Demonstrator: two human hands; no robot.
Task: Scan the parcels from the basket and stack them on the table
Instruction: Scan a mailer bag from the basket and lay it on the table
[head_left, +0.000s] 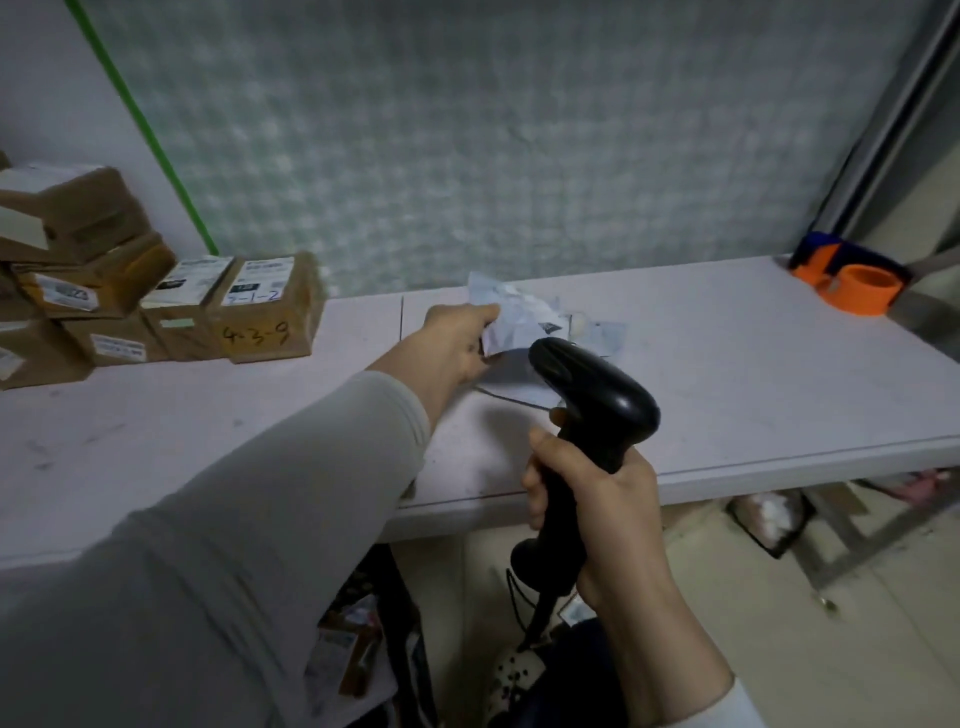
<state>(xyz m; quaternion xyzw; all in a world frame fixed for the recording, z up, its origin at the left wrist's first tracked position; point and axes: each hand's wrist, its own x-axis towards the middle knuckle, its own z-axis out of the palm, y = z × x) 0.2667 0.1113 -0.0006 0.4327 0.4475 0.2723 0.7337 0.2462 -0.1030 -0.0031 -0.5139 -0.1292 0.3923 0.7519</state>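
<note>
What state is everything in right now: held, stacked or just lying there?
left hand: grips the pale parcel
pale parcel: crumpled, held low over the table
right hand: grips the scanner
scanner: raised, aimed toward the parcel
cardboard boxes: stacked at the table's left
tape dispenser: resting at far right

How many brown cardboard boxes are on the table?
6. Box marked 4-3-9; its neighbour; two lower boxes further left; two stacked above. More may hide past the left edge.
</note>
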